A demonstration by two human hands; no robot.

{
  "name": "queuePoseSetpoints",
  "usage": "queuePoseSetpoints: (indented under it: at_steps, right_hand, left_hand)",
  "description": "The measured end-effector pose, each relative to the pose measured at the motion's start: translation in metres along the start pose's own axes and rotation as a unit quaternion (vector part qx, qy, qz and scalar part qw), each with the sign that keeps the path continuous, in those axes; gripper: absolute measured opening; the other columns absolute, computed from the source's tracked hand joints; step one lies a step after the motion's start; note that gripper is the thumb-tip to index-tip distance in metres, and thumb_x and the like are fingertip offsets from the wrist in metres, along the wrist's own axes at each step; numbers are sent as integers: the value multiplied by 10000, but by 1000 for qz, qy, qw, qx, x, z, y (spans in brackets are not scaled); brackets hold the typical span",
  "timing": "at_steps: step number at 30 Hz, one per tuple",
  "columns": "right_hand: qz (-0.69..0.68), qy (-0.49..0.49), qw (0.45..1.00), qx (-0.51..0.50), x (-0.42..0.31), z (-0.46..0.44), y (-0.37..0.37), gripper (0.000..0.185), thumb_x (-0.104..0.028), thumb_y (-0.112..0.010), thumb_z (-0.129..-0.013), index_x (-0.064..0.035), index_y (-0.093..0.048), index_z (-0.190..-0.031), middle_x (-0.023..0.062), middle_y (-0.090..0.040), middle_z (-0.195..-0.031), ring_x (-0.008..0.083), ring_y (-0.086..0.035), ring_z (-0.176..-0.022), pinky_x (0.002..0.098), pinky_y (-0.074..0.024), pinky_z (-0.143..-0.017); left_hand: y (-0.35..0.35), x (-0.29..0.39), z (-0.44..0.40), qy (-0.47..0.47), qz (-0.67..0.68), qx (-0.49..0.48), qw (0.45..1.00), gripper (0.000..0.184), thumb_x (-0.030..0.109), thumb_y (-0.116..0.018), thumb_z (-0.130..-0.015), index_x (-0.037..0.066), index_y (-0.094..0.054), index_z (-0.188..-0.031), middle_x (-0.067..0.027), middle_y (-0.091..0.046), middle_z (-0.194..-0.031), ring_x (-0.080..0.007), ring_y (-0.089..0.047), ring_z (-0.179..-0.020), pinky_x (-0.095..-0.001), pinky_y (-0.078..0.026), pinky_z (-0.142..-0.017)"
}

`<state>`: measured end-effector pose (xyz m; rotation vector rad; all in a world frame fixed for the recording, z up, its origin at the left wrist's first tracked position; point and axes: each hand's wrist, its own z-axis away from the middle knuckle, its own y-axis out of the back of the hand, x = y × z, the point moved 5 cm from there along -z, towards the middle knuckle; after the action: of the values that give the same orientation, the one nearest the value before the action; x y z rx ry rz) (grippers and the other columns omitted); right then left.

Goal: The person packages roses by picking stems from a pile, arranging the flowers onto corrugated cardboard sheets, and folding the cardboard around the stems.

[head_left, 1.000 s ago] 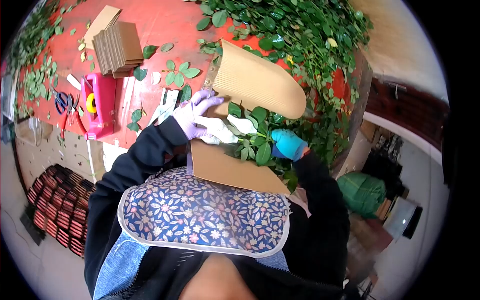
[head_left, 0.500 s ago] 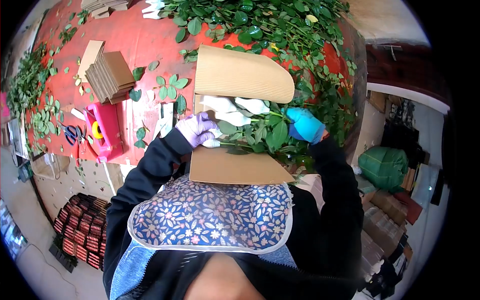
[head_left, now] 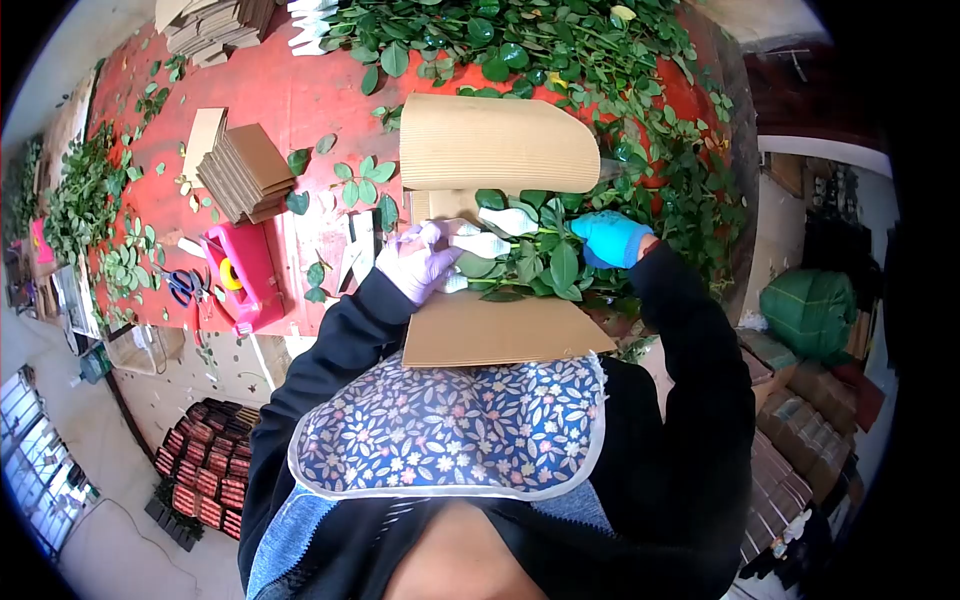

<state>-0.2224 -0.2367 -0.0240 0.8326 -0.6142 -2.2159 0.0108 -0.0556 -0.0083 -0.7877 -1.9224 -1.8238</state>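
Several leafy flower stems lie across a folded cardboard wrapper, their buds in white covers pointing left. My left hand, in a lilac glove, has its fingers curled over the leftmost white-covered buds and partly hides them. In a blue glove, my right hand is closed around the stems below the leaves; its fingertips are mostly hidden. The wrapper's ribbed upper flap stands beyond the flowers. Its flat lower flap lies on my side, against the floral apron.
A pink tape dispenser and scissors are at the left on the red table. Behind them is a stack of cardboard pieces. Leafy stems pile up along the back and right. A green bundle sits far right.
The view has shifted, so everything appears further right. My left hand has moved over the upper left bud, now mostly covered. My right hand stays on the stems.
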Motion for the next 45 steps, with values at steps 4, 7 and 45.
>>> queuePoseSetpoints:
  at_steps: [4,7,45]
  right_hand:
    - [-55,-33,997,-33,4,6,4,369,-120,-667,-727,-36,-658,-1086,204,-672,-973,403,-649,-905,471,-523,-787]
    - [-46,20,997,62,18,20,7,384,-103,-659,-723,-36,-655,-1101,210,-667,-1008,402,-643,-935,464,-521,-811]
    - [242,-11,948,204,-50,-31,12,381,-149,-644,-762,-74,-580,-1130,135,-637,-877,313,-669,-738,447,-532,-614]
  left_hand:
    - [-1,-3,-3,-63,-46,9,997,276,152,-709,-738,133,-677,-1011,-67,-674,-1096,-257,-653,-846,-391,-549,-702]
    - [1,-5,-6,-93,1,3,996,275,152,-708,-705,140,-680,-979,-57,-666,-1135,-262,-638,-839,-409,-540,-706]
    - [-1,-16,5,-32,23,20,999,507,97,-712,-721,154,-622,-1217,-99,-529,-1361,-302,-637,-1046,-400,-552,-840]
